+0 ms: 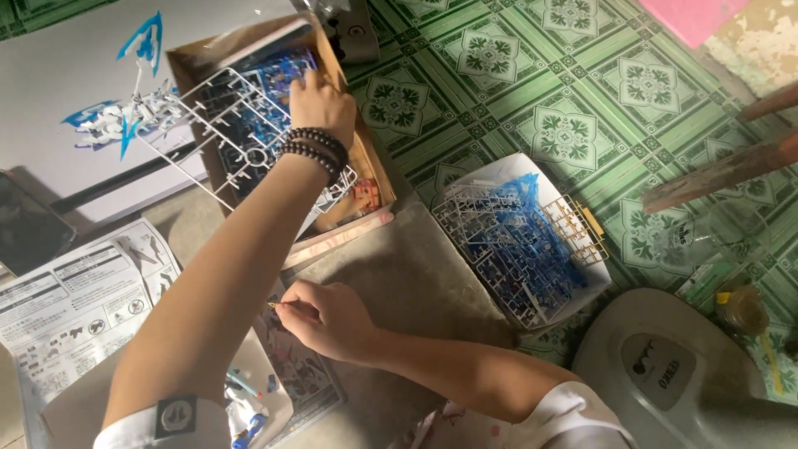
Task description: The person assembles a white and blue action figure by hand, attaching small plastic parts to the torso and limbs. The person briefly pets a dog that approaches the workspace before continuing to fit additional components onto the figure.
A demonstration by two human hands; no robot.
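Left hand (320,104) closed on white plastic parts frame (241,125) in brown cardboard box (370,162) | right hand (328,320) pinching small tool (274,306) | risk: frame snagging, spilling box onto floor.

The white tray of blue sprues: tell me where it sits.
In the head view, the white tray lies on the floor right of centre, between the cardboard box and the grey fan base.

Background clutter on floor
Instruction sheet (75,308) near left edge; green patterned tiles (573,100) top right; grey fan base (673,374) bottom-right corner.
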